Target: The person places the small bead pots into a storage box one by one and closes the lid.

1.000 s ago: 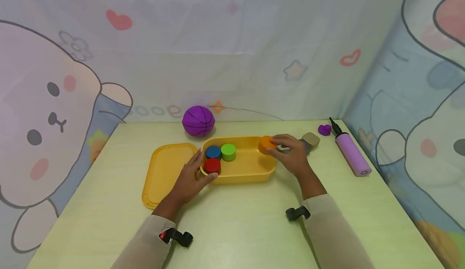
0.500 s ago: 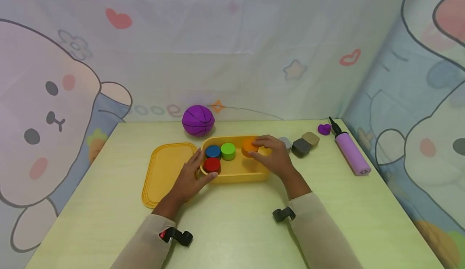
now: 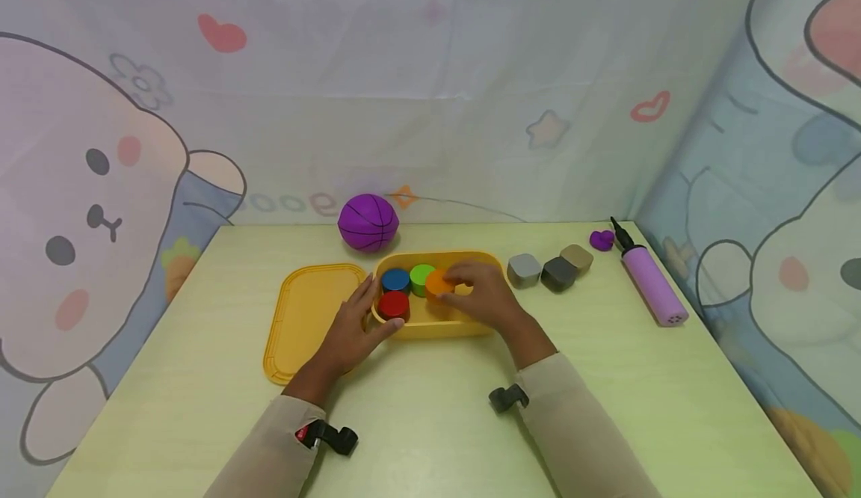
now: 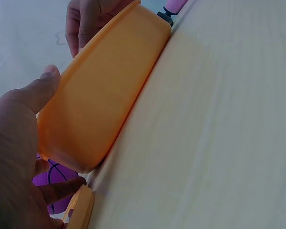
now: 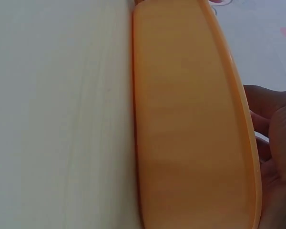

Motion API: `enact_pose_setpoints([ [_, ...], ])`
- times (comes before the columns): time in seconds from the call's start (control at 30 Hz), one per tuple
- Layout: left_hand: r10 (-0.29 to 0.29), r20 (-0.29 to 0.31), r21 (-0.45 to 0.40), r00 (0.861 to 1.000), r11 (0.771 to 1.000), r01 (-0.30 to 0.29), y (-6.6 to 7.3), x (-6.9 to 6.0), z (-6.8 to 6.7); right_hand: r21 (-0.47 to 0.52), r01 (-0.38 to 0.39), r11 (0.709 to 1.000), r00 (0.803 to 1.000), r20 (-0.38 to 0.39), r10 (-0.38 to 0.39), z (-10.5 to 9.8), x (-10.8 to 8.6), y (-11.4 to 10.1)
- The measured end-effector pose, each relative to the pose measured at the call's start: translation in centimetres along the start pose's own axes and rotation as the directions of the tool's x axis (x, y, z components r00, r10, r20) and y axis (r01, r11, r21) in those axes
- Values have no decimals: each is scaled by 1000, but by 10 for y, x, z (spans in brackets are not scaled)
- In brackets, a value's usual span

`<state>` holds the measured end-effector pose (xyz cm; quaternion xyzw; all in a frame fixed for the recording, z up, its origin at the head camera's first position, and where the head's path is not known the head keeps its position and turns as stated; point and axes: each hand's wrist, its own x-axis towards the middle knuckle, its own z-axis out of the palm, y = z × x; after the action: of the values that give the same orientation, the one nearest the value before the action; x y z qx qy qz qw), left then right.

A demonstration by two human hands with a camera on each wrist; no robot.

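The yellow container [image 3: 440, 330] holds a blue block [image 3: 395, 280], a green block [image 3: 420, 278], a red block [image 3: 393, 305] and an orange block [image 3: 438, 286]. My right hand [image 3: 486, 294] pinches the orange block between thumb and fingers, right beside the green one. With thumb over the front rim and fingers around its left end, my left hand [image 3: 351, 337] holds the container. The left wrist view shows the thumb of that hand [image 4: 19, 124] on the container's edge [image 4: 102, 90]. In the right wrist view, the container wall [image 5: 190, 114] hides what my right hand [image 5: 279, 143] pinches.
A yellow lid [image 3: 306, 318] lies left of the container. Behind stands a purple ball [image 3: 368, 223]. To the right are a light grey block [image 3: 524, 271], a dark grey block [image 3: 558, 274], a tan block [image 3: 577, 259], a purple heart-shaped thing [image 3: 602, 240] and a pink pump [image 3: 654, 286].
My right hand has moved left inside the container with the orange block, from its right end to beside the green block. The light grey block has come into full view. My left hand stays put.
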<state>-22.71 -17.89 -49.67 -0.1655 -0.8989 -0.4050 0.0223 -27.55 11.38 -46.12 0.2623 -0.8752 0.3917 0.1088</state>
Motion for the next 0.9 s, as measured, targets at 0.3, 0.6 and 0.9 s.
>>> enact_pose_setpoints([
  [0.3,2,-3,7,1000,1000,-1,0,0,0,2,-66,998,993,95,65,9,6,-11],
  [0.6,-16,-7,12,1000,1000,16,1,0,-1,8,-200,980,962,192,195,14,9,-13],
  [0.9,-14,3,12,1000,1000,14,3,0,0,26,-243,970,947,221,232,14,6,-11],
])
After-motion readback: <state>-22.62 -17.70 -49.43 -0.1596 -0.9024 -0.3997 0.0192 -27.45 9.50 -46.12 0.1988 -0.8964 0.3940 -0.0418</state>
